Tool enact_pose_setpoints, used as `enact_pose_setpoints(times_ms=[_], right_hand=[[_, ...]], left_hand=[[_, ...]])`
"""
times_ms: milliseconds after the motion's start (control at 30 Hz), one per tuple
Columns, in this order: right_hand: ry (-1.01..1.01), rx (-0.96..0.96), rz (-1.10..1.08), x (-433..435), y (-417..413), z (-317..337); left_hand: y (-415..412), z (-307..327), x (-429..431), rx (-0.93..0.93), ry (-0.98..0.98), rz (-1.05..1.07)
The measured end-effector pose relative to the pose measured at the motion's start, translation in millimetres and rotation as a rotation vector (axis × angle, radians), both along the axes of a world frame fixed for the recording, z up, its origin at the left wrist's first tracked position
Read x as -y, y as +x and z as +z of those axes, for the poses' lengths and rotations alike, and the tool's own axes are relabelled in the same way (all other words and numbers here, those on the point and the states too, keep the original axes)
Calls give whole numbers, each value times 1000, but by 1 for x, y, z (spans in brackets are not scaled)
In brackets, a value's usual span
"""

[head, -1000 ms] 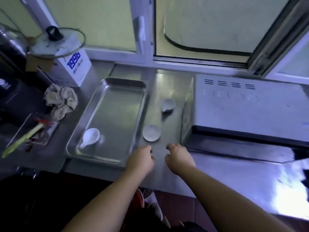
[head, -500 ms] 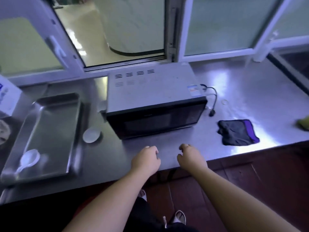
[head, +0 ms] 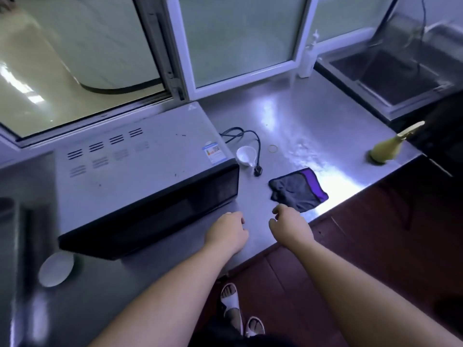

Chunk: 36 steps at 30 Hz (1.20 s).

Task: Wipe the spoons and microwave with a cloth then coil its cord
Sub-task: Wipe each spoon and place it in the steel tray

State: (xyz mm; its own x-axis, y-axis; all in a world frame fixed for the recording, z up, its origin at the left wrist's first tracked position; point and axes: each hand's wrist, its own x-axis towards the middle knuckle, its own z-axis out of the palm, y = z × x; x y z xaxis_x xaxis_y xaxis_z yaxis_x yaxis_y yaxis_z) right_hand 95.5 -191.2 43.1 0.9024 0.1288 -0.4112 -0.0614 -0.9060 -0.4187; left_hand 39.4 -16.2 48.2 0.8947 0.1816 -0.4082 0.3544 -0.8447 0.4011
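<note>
A stainless steel counter (head: 300, 126) runs under a row of sliding windows (head: 240, 41). The microwave (head: 140, 176) sits on its left part, with a grey vented top and a dark door facing the near edge. Its black cord (head: 240, 135) comes out from behind the far right corner and lies in a loose curve on the counter. The cord ends in a plug (head: 257, 171) just right of the microwave's front corner. A white ceramic spoon (head: 245, 155) lies inside that curve, close beside the microwave's right side. A second white spoon (head: 56, 270) lies at the microwave's near left corner; only its round bowl shows. The cloth (head: 298, 190), dark grey with a purple edge, lies flat on the counter right of the plug and close to the near edge. The left hand (head: 226, 234) is over the near edge in front of the microwave's right end. Its fingers are loosely curled and hold nothing. The right hand (head: 290, 227) is beside it and a little apart, also loosely curled with nothing in it. Its fingertips are at the cloth's near left corner, but whether they touch it cannot be told. A rubber band (head: 273, 148) lies right of the cord. A yellow spray bottle (head: 390, 146) stands at the counter's right end, and a steel sink (head: 390, 76) sits farther right. Feet in white sandals (head: 231, 300) show on the floor below.
</note>
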Motion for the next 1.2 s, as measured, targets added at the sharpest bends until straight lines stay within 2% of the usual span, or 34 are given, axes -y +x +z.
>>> enact_pose_setpoints(times_ms=[300, 600, 967, 1200], right_hand=[[-42, 59, -27, -2, 76, 11], [24, 0, 55, 12, 166, -1], [76, -82, 275, 13, 295, -17], [54, -119, 465, -31, 338, -36]], left_hand=[[80, 0, 10, -15, -64, -49], [146, -4, 48, -115, -153, 39], [224, -16, 79, -135, -159, 449], [245, -33, 67, -132, -273, 835]])
